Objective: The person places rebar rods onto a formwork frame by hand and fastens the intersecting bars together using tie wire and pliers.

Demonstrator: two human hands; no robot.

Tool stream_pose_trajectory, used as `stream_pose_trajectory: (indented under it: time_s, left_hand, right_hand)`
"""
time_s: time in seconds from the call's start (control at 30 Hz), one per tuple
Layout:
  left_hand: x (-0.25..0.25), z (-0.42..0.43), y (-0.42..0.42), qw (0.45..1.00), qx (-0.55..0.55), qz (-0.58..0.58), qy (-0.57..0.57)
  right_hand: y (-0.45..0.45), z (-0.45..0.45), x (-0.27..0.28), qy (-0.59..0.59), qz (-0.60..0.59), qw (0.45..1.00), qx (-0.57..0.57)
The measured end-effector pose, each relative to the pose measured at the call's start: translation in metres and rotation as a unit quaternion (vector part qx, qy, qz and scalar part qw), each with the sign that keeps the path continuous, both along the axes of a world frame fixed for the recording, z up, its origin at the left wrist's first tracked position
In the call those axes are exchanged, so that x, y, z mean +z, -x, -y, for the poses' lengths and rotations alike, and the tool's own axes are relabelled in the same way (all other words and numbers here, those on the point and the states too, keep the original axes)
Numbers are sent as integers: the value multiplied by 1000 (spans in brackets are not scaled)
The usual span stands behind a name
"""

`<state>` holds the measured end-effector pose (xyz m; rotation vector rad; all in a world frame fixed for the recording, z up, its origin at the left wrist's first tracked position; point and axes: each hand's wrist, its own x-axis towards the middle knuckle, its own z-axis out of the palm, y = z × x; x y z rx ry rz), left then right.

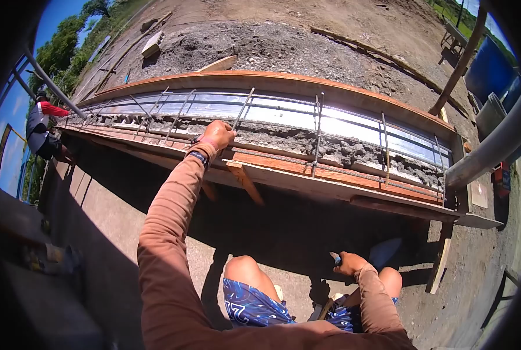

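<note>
Left hand [218, 135]: grip closed, fingers bent around the lower end of an upright stirrup [244, 108]; whether a tie wire is also pinched there cannot be told. Right hand [350, 264]: grip closed on a hand tool [335, 258], held low above the right knee; its short end protrudes from the fist, and the type of tool cannot be confirmed.

The stirrup belongs to a reinforcement cage of lengthwise bars [354, 138] and cross members, located inside the long formwork trough ahead of the person. A rough, grey, lumpy mix [342, 150] lies along the trough beside a bright metal sheet [354, 124]. The far board [330, 86] and near board [295, 179] border the assembly; a timber brace [246, 184] slopes down from the near side.

Handling, by judgement: individual bars are slender but stiff, and will flex slightly rather than fold. The assembled cage is likely heavy and should resist one-handed lifting. Ribbed surfaces give good purchase; wet mix would reduce it. Take hold of a stirrup close to its junction with a lengthwise bar, where movement is least. Avoid pulling on free upper ends, which could twist the joint. Keep fingertips away from cut ends and wire tails.
</note>
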<state>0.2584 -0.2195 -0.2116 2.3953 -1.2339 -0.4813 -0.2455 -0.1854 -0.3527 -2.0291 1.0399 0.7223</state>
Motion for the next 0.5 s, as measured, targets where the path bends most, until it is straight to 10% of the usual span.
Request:
stream_pose_trajectory:
  time_s: [0.4, 0.5]
  left_hand:
    - [16, -11, 14, 999, -8, 47, 5]
    - [5, -27, -1, 983, 6, 93, 157]
  right_hand:
    - [-6, 7, -3, -9, 16, 1000, 8]
    - [-9, 9, 9, -17, 3, 1000, -13]
